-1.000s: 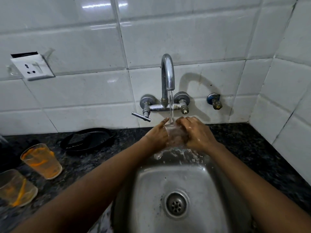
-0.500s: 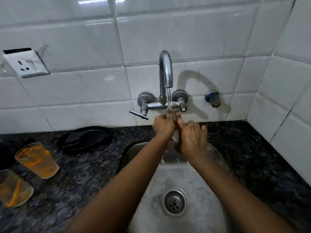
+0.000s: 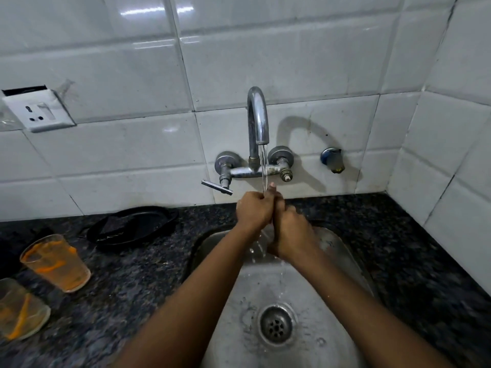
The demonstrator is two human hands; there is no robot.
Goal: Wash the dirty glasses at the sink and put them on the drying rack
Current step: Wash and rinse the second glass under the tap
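Both forearms reaching in from 6 o'clock, converging toward 12. Left hand (image 3: 253,209) curled into a loose fist, knuckles up, pressed against the right hand (image 3: 291,231) at its 4 o'clock. Right fingers wrapped inward, thumb tip raised at 12 o'clock. Wrists nearly straight, skin wet.

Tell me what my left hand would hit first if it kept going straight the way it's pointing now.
Probably the tap: the left hand points up and away toward the wall, just below its crossbar. Depth is unclear, so it might reach the tiles instead.
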